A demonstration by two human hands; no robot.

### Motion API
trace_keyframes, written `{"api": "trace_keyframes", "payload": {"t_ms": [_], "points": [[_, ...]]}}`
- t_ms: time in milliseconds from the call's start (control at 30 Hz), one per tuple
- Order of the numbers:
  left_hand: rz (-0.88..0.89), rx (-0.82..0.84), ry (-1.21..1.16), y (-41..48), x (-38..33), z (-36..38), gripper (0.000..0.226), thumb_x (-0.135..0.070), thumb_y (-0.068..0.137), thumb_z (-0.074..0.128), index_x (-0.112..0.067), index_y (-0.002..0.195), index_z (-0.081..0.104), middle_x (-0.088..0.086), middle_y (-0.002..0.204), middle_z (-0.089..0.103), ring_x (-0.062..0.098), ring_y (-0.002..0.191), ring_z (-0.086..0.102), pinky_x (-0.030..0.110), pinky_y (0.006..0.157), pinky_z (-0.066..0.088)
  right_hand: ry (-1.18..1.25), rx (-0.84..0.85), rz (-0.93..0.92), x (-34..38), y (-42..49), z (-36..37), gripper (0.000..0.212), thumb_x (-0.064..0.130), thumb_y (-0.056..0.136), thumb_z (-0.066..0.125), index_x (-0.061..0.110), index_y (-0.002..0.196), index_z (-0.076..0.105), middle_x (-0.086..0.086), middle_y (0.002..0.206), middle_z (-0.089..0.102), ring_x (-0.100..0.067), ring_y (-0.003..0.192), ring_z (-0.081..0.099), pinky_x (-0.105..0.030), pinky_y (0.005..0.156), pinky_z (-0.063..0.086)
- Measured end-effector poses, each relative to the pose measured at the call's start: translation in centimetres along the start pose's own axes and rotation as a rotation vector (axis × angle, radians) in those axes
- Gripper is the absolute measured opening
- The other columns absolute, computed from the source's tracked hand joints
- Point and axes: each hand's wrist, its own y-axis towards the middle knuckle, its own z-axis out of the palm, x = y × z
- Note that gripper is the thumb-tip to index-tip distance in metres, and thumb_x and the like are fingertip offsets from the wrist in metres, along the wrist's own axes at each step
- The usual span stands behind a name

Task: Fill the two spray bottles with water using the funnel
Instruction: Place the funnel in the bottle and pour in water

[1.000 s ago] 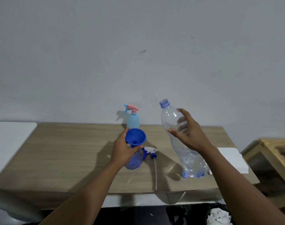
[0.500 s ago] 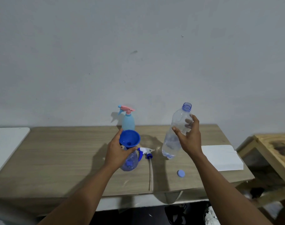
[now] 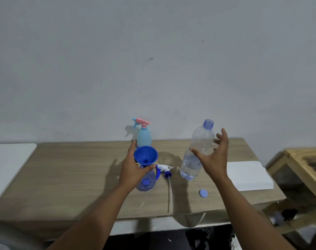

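A blue funnel (image 3: pixel 145 156) sits in the neck of a translucent blue spray bottle (image 3: pixel 148 181) at the table's middle. My left hand (image 3: pixel 131 170) grips that neck just under the funnel. The bottle's white and blue spray head (image 3: pixel 164 168) lies beside it, its tube pointing toward me. A light blue spray bottle with a pink trigger (image 3: pixel 144 137) stands behind, against the wall. My right hand (image 3: pixel 215 159) loosely holds a clear, uncapped water bottle (image 3: pixel 198 150), slightly tilted, fingers spread around its upper half. Its blue cap (image 3: pixel 203 193) lies on the table.
The wooden table (image 3: pixel 72 168) stands against a grey wall. A white sheet (image 3: pixel 247 175) lies at its right end. A white surface (image 3: pixel 7 165) adjoins on the left and a wooden stand (image 3: pixel 308 163) on the right.
The water bottle's cap has come off and now lies on the table. My right hand has lowered the bottle and loosened its fingers. My left hand has stayed on the funnel and bottle.
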Motion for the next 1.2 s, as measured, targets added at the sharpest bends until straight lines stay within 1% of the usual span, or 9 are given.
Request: {"api": "trace_keyframes", "payload": {"t_ms": [100, 200, 333, 500, 633, 767, 933, 1067, 1200], "points": [[-0.013, 0.000, -0.014, 0.0, 0.1, 0.0, 0.121, -0.026, 0.056, 0.097, -0.030, 0.154, 0.026, -0.019, 0.123, 0.055, 0.010, 0.113, 0.060, 0.031, 0.095, 0.052, 0.007, -0.187, -0.221, 1.6, -2.1, 1.0, 0.067, 0.033, 0.078, 0.081, 0.013, 0.131, 0.045, 0.006, 0.120, 0.042, -0.017, 0.099, 0.050, -0.035, 0.084, 0.049], [-0.024, -0.001, -0.022, -0.2, -0.2, 0.0, 0.114, -0.021, 0.057, 0.097, -0.039, 0.147, 0.029, -0.029, 0.115, 0.054, -0.006, 0.103, 0.058, 0.016, 0.086, 0.048, 0.032, 0.063, -0.331, 3.3, -4.4, 3.4, 0.045, 0.031, 0.081, 0.075, 0.014, 0.118, 0.055, 0.005, 0.105, 0.052, -0.012, 0.091, 0.054, -0.027, 0.077, 0.048], [-0.052, 0.020, -0.015, -0.4, -0.1, -0.1, 0.113, -0.011, 0.065, 0.091, -0.039, 0.150, 0.020, -0.029, 0.113, 0.053, -0.007, 0.096, 0.059, 0.005, 0.073, 0.044, -0.004, 0.504, -0.228, 4.8, -5.5, 6.9, 0.073, 0.049, 0.074, 0.079, 0.032, 0.137, 0.045, 0.012, 0.123, 0.050, -0.001, 0.109, 0.050, -0.013, 0.087, 0.043], [-0.185, 0.038, -0.002, -0.6, 1.4, 0.1, 0.115, -0.010, 0.078, 0.082, -0.032, 0.158, 0.002, -0.013, 0.118, 0.060, -0.003, 0.100, 0.060, 0.007, 0.072, 0.047, 0.003, 0.729, -0.061, 5.6, -5.7, 9.8, 0.117, 0.061, 0.054, 0.086, 0.032, 0.151, 0.027, 0.013, 0.146, 0.039, -0.008, 0.126, 0.047, -0.031, 0.104, 0.047], [-0.198, 0.033, 0.018, -0.3, 2.5, 0.5, 0.105, -0.008, 0.080, 0.077, -0.034, 0.157, 0.010, -0.013, 0.125, 0.060, 0.009, 0.114, 0.061, 0.033, 0.094, 0.054, 0.047, 0.726, -0.048, 5.6, -5.7, 10.9, 0.116, 0.056, 0.053, 0.086, 0.030, 0.150, 0.029, 0.008, 0.139, 0.047, -0.011, 0.123, 0.054, -0.040, 0.102, 0.051], [-0.147, 0.028, 0.068, 0.2, 2.7, 0.6, 0.100, -0.002, 0.073, 0.078, -0.034, 0.151, 0.024, -0.006, 0.132, 0.058, 0.015, 0.115, 0.061, 0.041, 0.098, 0.053, 0.111, 0.642, -0.052, 5.2, -5.8, 11.2, 0.106, 0.038, 0.060, 0.090, 0.032, 0.148, 0.031, 0.007, 0.136, 0.047, -0.005, 0.122, 0.053, -0.035, 0.101, 0.052], [-0.233, 0.028, -0.039, 0.6, 3.3, 1.0, 0.099, -0.012, 0.080, 0.080, -0.035, 0.155, 0.019, -0.003, 0.116, 0.066, 0.016, 0.107, 0.065, 0.042, 0.097, 0.055, 0.107, 0.598, -0.052, 5.2, -5.4, 11.4, 0.103, 0.040, 0.066, 0.090, 0.033, 0.149, 0.029, 0.006, 0.133, 0.049, -0.005, 0.119, 0.054, -0.020, 0.094, 0.052], [-0.276, 0.032, -0.080, 0.9, 3.4, 1.3, 0.095, -0.018, 0.084, 0.078, -0.038, 0.155, 0.018, -0.008, 0.101, 0.066, 0.011, 0.098, 0.066, 0.042, 0.094, 0.056, 0.114, 0.568, -0.034, 5.3, -5.5, 11.7, 0.105, 0.041, 0.063, 0.091, 0.033, 0.149, 0.029, 0.006, 0.131, 0.051, -0.008, 0.116, 0.057, -0.023, 0.093, 0.055], [-0.252, 0.026, -0.065, 0.9, 3.2, 1.4, 0.103, -0.012, 0.079, 0.082, -0.027, 0.157, 0.016, -0.008, 0.103, 0.064, 0.009, 0.100, 0.063, 0.018, 0.087, 0.054, 0.229, 0.440, 0.092, 5.0, -5.5, 11.7, 0.105, 0.037, 0.062, 0.093, 0.037, 0.146, 0.030, 0.006, 0.125, 0.057, -0.009, 0.109, 0.062, -0.027, 0.088, 0.058]]}}
